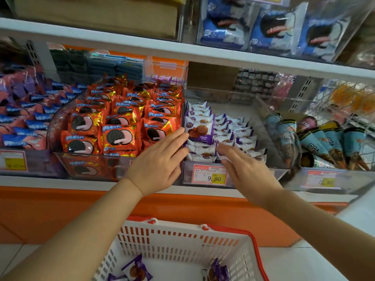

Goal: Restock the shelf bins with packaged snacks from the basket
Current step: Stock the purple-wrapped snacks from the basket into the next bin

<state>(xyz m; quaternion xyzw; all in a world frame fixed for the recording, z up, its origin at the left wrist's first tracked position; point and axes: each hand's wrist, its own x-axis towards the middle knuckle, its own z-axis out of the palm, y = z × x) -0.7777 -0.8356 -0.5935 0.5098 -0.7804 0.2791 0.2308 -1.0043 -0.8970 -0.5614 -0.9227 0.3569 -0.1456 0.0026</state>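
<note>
A clear shelf bin holds rows of white-and-purple snack packets. One purple packet stands upright at the bin's front left. My left hand reaches toward it with straight fingers whose tips touch its left edge. My right hand hovers over the front packets, fingers spread and blurred, holding nothing. Below, a white basket with a red rim holds a few purple packets on its bottom.
A bin of red cookie packets stands left of the purple bin, and a bin of blue cone snacks to its right. A price tag reading 9.90 hangs on the bin front. An upper shelf overhangs the bins.
</note>
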